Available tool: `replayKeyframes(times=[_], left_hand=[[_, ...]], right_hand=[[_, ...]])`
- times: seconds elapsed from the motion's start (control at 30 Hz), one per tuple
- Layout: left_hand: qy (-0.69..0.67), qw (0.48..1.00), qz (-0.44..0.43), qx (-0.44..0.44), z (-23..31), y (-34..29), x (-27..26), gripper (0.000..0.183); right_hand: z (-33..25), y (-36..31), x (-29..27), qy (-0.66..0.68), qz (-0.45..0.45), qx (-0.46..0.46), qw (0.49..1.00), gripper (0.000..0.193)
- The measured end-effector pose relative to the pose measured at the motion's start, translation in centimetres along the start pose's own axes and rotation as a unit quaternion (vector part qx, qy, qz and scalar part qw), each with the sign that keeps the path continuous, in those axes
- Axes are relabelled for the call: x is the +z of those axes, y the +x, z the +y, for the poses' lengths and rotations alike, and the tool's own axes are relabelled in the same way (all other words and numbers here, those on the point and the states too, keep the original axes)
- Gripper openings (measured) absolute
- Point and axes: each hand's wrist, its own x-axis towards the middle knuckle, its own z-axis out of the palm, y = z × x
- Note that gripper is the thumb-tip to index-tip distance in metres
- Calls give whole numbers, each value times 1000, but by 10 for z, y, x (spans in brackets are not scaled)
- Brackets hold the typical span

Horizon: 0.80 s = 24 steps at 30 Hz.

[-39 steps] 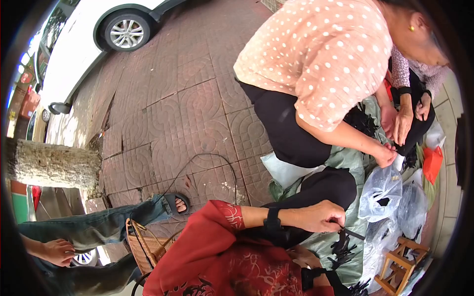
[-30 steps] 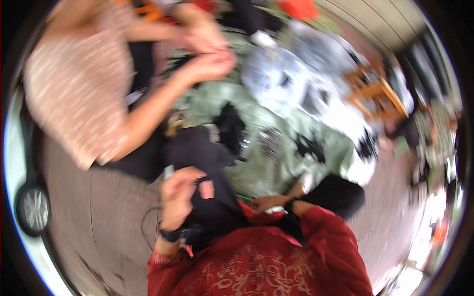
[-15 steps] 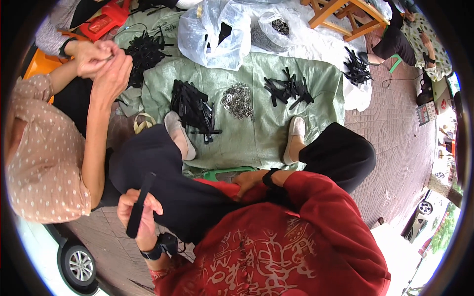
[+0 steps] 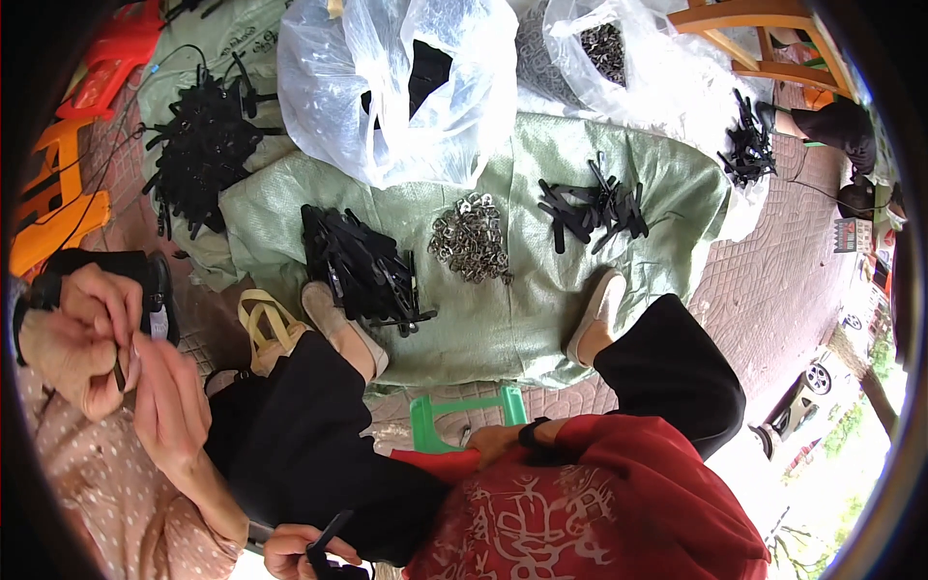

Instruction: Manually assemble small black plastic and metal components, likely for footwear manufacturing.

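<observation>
Item: flat black plastic strip (image 4: 329, 535), pinched in our left hand (image 4: 302, 551), fingers closed, well below the green woven sack-cloth (image 4: 522, 319). Right hand (image 4: 491, 443): grip cannot be told. Risk: strip slips from this loose pinch.

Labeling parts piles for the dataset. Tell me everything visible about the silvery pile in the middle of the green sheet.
The pile of small metal pieces is a loose heap of shiny silver-grey, ring-like bits, too small to tell their exact shape. It lies directly on the green woven sheet, near its middle, between a stack of black strips on its left and a smaller scatter of black strips on its right, apart from both. A clear plastic bag sits just behind it. No hand touches it.
</observation>
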Motion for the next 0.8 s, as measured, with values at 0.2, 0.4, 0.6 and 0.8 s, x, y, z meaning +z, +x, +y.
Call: replayKeyframes(times=[0.2, 0.4, 0.6, 0.8], left_hand=[[-12, 995, 5, -101, 18, 15, -4, 24], [-16, 993, -46, -109, 17, 40, -10, 22], [-30, 986, -165, 1, -6, 41, -29, 26], [-6, 989, -140, -51, 12, 18, -30, 24]], right_hand=[[-28, -19, 25, -1, -39, 43, 998, 37], [-14, -15, -19, -62, -36, 51, 996, 40], [-29, -17, -23, -53, -7, 56, 997, 37], [-14, -22, 54, 55, -44, 38, 997, 34]])
